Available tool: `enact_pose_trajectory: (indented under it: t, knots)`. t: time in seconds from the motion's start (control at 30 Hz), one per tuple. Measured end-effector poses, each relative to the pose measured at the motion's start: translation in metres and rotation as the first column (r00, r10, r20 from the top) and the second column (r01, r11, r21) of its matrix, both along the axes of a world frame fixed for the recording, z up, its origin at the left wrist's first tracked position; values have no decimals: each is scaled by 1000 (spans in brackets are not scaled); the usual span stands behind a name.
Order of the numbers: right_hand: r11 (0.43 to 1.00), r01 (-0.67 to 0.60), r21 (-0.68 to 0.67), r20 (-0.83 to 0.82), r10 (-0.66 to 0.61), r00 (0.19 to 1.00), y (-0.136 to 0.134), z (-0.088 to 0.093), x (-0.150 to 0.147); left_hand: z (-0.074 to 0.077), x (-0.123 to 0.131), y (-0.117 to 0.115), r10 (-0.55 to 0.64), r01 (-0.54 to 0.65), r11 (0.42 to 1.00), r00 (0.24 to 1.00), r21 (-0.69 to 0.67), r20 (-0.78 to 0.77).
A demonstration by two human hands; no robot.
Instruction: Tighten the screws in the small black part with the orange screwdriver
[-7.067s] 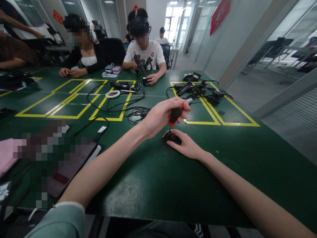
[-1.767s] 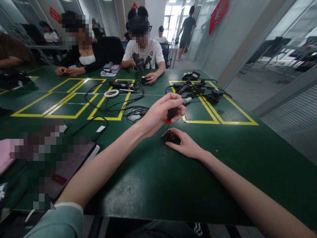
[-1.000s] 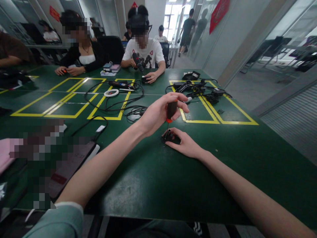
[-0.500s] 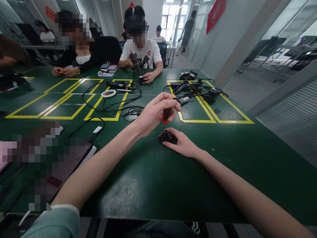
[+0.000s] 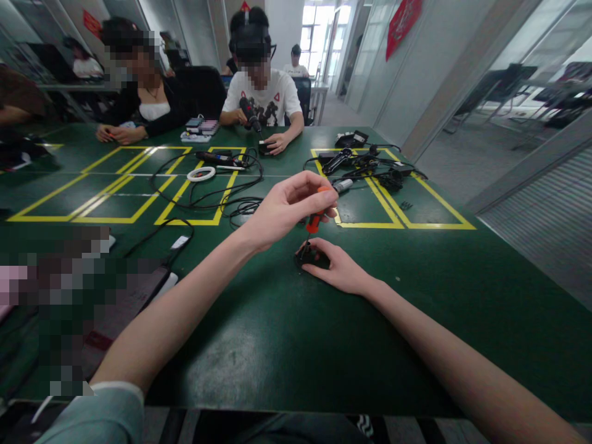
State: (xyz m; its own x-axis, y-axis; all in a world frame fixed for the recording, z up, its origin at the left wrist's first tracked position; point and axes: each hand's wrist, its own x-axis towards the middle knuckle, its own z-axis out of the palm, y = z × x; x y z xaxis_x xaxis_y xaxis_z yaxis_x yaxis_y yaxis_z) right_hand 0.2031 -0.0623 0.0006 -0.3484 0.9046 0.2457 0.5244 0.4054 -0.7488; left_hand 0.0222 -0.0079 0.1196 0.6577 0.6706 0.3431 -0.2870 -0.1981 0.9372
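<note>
My left hand [image 5: 293, 203] is closed round the handle of a screwdriver [image 5: 313, 223] with an orange and black grip. The thin shaft points down into a small round black part [image 5: 303, 254] on the green table. My right hand [image 5: 340, 266] grips that black part from the right, thumb on the near side and fingers on the far side. Its underside and the exact spot where the screwdriver tip meets it are too small to make out.
Black cables and devices [image 5: 365, 165] lie inside yellow tape outlines. A white ring [image 5: 201, 174] and a coiled cable [image 5: 243, 209] lie left of centre. Across the table a person [image 5: 263, 92] holds a power drill [image 5: 250, 114]. Blurred phone-like items [image 5: 124, 296] lie at left.
The screwdriver handle has tilted a little to the right at its top, and my left fingers have shifted on it. My right hand stays on the black part.
</note>
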Motion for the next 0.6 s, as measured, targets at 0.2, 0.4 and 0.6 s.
enact_pose_trajectory:
  t: [0.2,0.4,0.6]
  knots:
    - [1000,4,-3,4,-4,1000,1,-1,0,7,-10,4,319,-219,746,946,630,-49]
    - [1000,9,3,32,-9,999,1,0,0,5,-20,16,539,-147,319,841,936,-51]
    - [1000,0,20,27,0,1000,1,0,0,7,-20,8,595,-67,276,795,959,-116]
